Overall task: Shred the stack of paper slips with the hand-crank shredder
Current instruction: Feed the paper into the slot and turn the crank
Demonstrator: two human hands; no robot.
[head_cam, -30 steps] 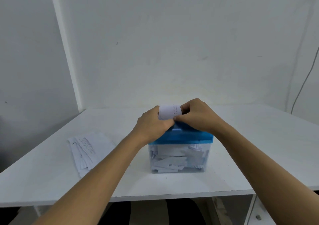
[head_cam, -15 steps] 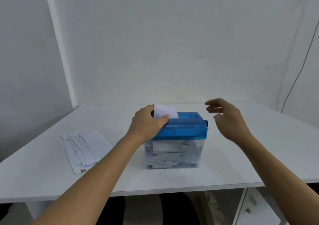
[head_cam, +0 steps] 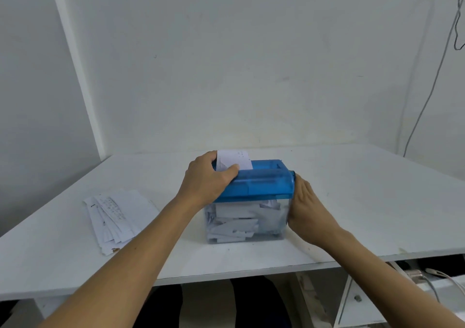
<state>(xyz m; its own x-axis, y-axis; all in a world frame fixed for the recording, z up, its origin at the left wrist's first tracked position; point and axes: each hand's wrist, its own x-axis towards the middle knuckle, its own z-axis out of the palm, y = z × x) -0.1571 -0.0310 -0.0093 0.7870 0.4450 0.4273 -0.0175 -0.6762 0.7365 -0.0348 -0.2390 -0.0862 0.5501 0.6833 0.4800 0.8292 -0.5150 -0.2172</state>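
Hand-crank shredder is sitting mid-worktop, near the front edge. Its top is a rounded block of translucent blue plastic, smooth and glossy, with a slot running along its upper face. Beneath it, a clear, straight-walled plastic bin is showing a loose heap of white cut strips, flat and angular, filling most of it.

A white paper slip is standing upright in the slot at the shredder's left end, faint print on its face.

Left hand is lying over the shredder's left end, pinching the slip: thumb pressing its front, fingers curling behind it.

Right hand is pressing against the shredder's right side, back of the hand toward the camera. Its fingers are reaching behind that end, so I cannot tell whether it is gripping anything. The crank is not showing.

Stack of paper slips is lying flat to the shredder's left, well apart from it, fanned out and uneven, thin white sheets with small dark print.

Worktop is looking matte white and flat. Behind the shredder, a plain white wall is rising; far right of the shredder, a thin cable is hanging down it.
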